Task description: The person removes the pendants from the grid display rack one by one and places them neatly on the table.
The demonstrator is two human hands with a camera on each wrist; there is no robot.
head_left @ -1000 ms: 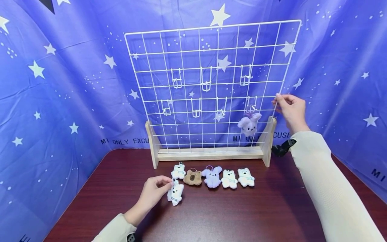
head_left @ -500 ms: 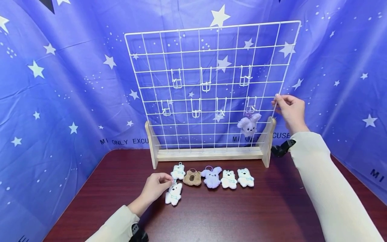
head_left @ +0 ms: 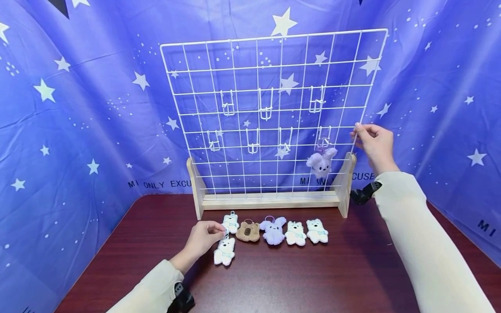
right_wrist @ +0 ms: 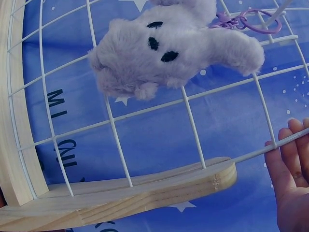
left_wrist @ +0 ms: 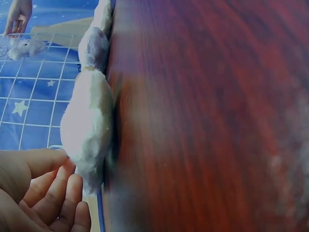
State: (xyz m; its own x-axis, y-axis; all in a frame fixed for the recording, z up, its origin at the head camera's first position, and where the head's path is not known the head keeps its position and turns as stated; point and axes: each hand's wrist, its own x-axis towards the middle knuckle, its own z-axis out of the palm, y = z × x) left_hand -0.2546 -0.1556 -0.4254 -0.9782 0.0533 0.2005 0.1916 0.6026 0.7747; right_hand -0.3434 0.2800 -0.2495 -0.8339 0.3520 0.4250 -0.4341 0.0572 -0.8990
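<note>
My left hand [head_left: 204, 239] pinches the clasp at the top of a white bear plush keychain [head_left: 224, 252], at the left front of the row of plush toys. In the left wrist view, white plush fur shows beside the thumb and fingers, and the clasp is mostly hidden. My right hand [head_left: 376, 145] grips the right edge of the white wire grid [head_left: 270, 67] between thumb and fingers. Close by, a purple long-eared plush keychain [head_left: 322, 163] hangs from a hook by its purple ring [right_wrist: 260, 21]. The grid stands in a wooden base [head_left: 270, 201].
Along the base lie another white bear [head_left: 231, 223], a brown plush [head_left: 248, 231], a purple plush [head_left: 273, 231] and two more white bears, one [head_left: 295, 234] beside the other [head_left: 317, 231]. Several white hooks [head_left: 266, 108] hang on the grid. A starry blue cloth surrounds the dark red table [head_left: 297, 282].
My left hand has risen a little, and the white bear in it has turned its face more toward the camera. My right hand keeps its hold on the grid edge.
</note>
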